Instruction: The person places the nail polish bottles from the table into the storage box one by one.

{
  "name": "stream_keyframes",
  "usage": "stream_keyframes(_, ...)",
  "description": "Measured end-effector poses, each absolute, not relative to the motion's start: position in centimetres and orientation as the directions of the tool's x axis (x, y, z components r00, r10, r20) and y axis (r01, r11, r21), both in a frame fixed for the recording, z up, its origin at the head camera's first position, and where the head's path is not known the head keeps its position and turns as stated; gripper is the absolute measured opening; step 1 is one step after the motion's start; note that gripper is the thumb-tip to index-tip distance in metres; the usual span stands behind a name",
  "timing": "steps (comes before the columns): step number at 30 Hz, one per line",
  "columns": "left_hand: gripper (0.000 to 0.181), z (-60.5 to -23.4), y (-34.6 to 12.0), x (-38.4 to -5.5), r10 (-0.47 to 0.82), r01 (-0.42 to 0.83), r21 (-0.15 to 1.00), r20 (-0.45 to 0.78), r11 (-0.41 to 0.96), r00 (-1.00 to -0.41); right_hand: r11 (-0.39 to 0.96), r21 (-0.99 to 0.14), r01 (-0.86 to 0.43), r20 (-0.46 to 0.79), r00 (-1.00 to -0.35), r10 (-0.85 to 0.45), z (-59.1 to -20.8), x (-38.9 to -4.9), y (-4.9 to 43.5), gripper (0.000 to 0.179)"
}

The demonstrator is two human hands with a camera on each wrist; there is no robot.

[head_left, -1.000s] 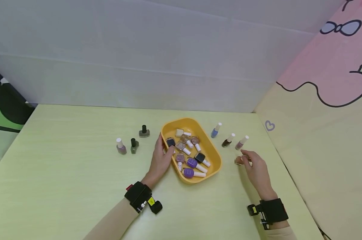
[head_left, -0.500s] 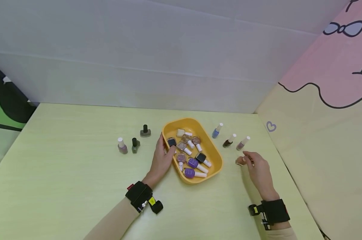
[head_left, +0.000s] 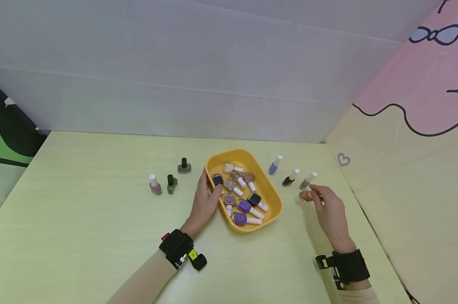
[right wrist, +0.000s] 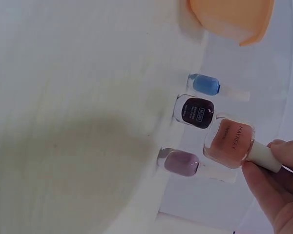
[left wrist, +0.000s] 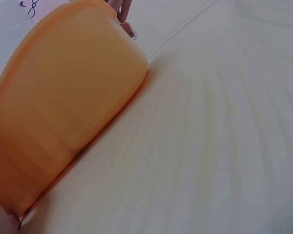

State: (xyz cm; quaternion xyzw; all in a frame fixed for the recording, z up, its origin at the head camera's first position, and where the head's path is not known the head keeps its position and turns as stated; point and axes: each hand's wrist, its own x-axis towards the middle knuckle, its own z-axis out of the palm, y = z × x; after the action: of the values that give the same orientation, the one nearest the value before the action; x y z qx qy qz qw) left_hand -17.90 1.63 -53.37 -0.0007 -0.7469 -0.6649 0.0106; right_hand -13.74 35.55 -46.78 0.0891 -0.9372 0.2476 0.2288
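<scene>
My left hand [head_left: 204, 203] grips the left side of a yellow plastic basket [head_left: 267, 191], thumb over the rim. Inside lie several nail polish bottles, among them two purple ones [head_left: 239, 218] with white caps. My right hand [head_left: 330, 213], to the basket's right, pinches the white cap of a coral nail polish bottle [right wrist: 232, 144]. That bottle hangs over the table, its glass pointing left. Just beyond it stand a blue nail polish [head_left: 273, 168], a dark one [head_left: 288, 181] and a mauve one [head_left: 304, 184], each with a white cap.
Left of the basket stand a mauve nail polish [head_left: 155, 187] with a white cap and two grey-green ones [head_left: 171, 186] with black caps. A pale wall [head_left: 175, 105] closes the table's far edge. A patterned panel [head_left: 399, 177] runs along the right side.
My right hand has moved slightly away from me and up with the coral nail polish, closer to the mauve bottle. My left hand and the basket stay put.
</scene>
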Motion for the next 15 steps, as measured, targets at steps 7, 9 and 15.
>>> stream_keyframes(7, 0.081, -53.4, 1.7, -18.0, -0.011, 0.021, 0.992, 0.023, 0.121, -1.0, 0.856, -0.393, -0.335, 0.516, -0.851, -0.097, -45.3, -14.7, 34.0, 0.025)
stream_keyframes(9, 0.081, -53.4, 1.7, -18.0, -0.01, 0.021, 0.992, 0.022, 0.128, -1.0, 0.855, -0.389, -0.343, 0.517, -0.85, -0.106, -45.0, -15.0, 33.6, 0.025)
stream_keyframes(15, 0.081, -53.3, 1.5, -17.9, -0.01, 0.027, 0.991, 0.029, 0.129, -1.0, 0.846, -0.384, -0.37, 0.51, -0.849, -0.139, -44.0, -16.2, 32.1, 0.026)
